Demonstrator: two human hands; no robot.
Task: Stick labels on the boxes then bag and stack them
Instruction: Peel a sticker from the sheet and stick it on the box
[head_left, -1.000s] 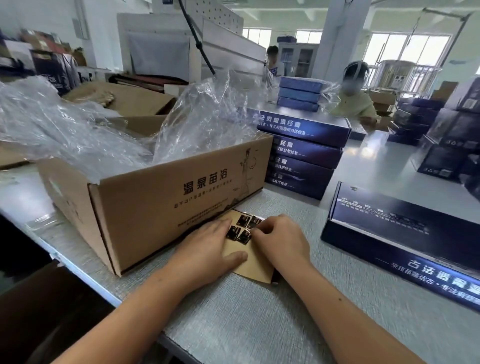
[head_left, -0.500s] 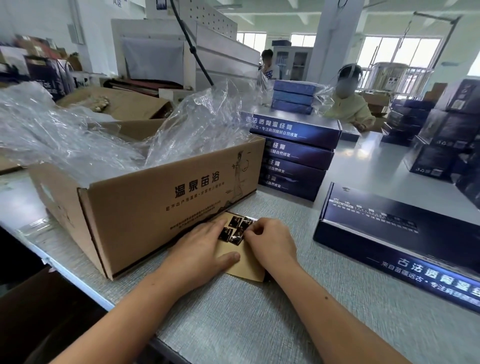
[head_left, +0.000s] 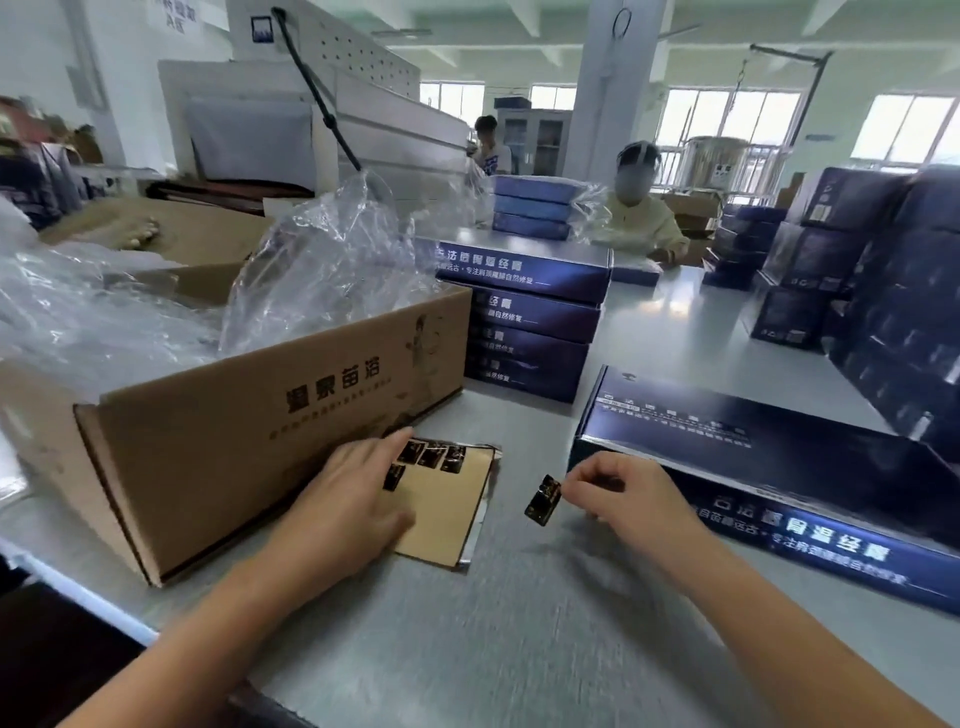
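A strip of table (head_left: 519, 649) is lying open between the cardboard box (head_left: 234, 431) on the left and the flat blue box (head_left: 753, 467) on the right, widening toward the near edge. A stack of blue boxes (head_left: 535, 322) is blocking its far end, just beside the cardboard box. Crumpled plastic (head_left: 322, 280) is billowing out of the cardboard box, crowding the way over it.

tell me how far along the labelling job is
Done: a stack of blue boxes stands beside the carton. In hand: the right hand pinches one label, off the sheet that the left hand presses flat. Left: the nearest blue box lies unbagged, awaiting label, bag, stacking.
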